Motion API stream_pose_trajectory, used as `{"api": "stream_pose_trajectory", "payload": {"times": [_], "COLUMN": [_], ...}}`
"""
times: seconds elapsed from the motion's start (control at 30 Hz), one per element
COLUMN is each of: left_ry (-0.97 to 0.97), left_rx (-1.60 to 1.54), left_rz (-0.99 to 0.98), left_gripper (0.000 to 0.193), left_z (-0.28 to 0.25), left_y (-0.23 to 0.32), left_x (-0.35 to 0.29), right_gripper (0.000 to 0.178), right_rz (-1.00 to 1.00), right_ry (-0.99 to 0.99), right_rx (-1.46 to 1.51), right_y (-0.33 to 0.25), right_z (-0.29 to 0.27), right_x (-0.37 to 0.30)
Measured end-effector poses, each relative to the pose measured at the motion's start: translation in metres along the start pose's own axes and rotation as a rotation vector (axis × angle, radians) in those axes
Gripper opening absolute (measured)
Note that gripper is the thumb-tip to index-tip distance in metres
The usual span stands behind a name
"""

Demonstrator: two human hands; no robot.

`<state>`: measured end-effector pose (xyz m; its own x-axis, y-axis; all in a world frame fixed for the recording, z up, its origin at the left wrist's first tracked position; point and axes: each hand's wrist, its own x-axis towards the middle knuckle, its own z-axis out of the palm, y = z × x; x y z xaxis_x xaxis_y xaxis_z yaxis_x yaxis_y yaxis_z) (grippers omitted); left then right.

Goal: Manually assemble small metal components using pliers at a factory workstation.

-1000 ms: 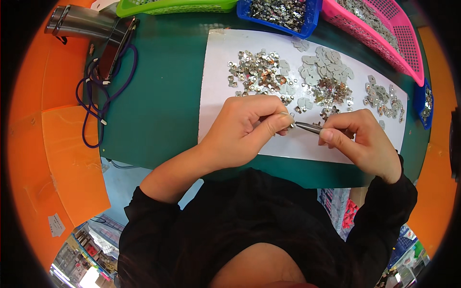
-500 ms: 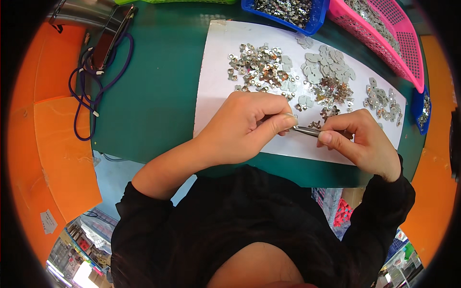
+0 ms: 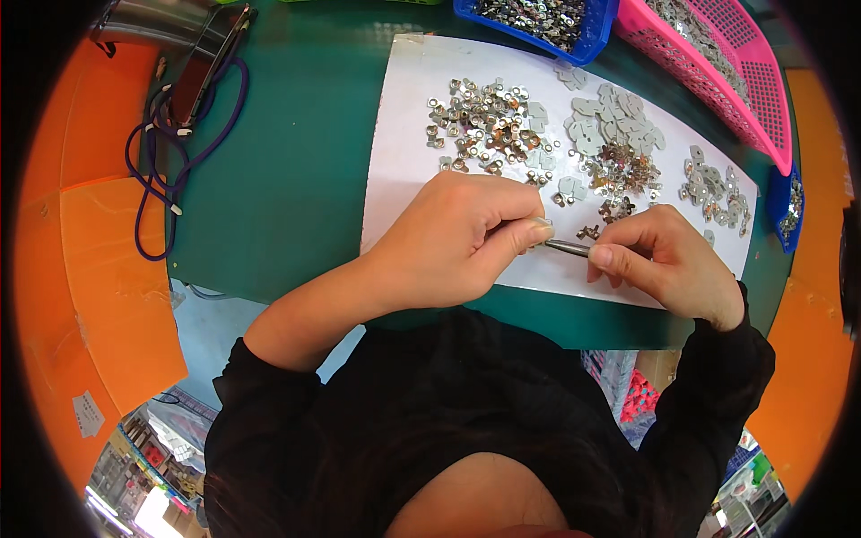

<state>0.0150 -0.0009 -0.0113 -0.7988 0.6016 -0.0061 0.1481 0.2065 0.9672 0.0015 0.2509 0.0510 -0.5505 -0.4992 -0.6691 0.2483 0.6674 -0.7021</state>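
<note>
Over the near part of a white sheet point(image 3: 395, 117), my left hand point(image 3: 471, 238) is closed in a pinch between thumb and bent forefinger. A small pale piece shows at its thumb tip, mostly covered by the fingers. My right hand point(image 3: 673, 260) grips slim silver tweezers point(image 3: 567, 247), whose tip meets the left fingertips. Just beyond the hands lie a heap of shiny small metal fittings point(image 3: 493, 125), a pile of flat grey pieces point(image 3: 619, 121) and a cluster of brownish metal fittings point(image 3: 623, 170). Grey pieces with metal fittings on them point(image 3: 715, 193) lie scattered to the right.
At the back stand a blue tray point(image 3: 587, 45) of small metal parts and a pink perforated basket point(image 3: 708, 94) of grey pieces. A small blue container point(image 3: 789, 206) sits far right. A purple cord point(image 3: 238, 117) loops on the green tabletop point(image 3: 287, 134), left.
The tweezers and my right hand have shifted very slightly left, and the tweezers' tip is now more hidden at the left fingertips. The left hand keeps its pinch.
</note>
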Motion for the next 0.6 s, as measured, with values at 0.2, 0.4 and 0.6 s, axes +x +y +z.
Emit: {"api": "stream_pose_trajectory", "payload": {"times": [0.2, 0.4, 0.6], "left_ry": [0.023, 0.068, 0.167], "left_rx": [-0.113, -0.184, -0.208], "left_rz": [-0.129, -0.2, -0.069], "left_gripper": [0.015, 0.017, 0.017], "left_z": [0.003, 0.007, 0.015], "left_y": [0.001, 0.006, -0.001], "left_x": [-0.001, -0.002, -0.002], "right_gripper": [0.036, 0.034, 0.033], "right_rz": [0.022, -0.007, -0.053], "right_ry": [0.045, 0.158, 0.164], "right_rx": [0.018, -0.124, -0.177], "right_y": [-0.003, -0.002, -0.007], "right_z": [0.004, 0.007, 0.005], "right_x": [-0.002, -0.005, -0.005]}}
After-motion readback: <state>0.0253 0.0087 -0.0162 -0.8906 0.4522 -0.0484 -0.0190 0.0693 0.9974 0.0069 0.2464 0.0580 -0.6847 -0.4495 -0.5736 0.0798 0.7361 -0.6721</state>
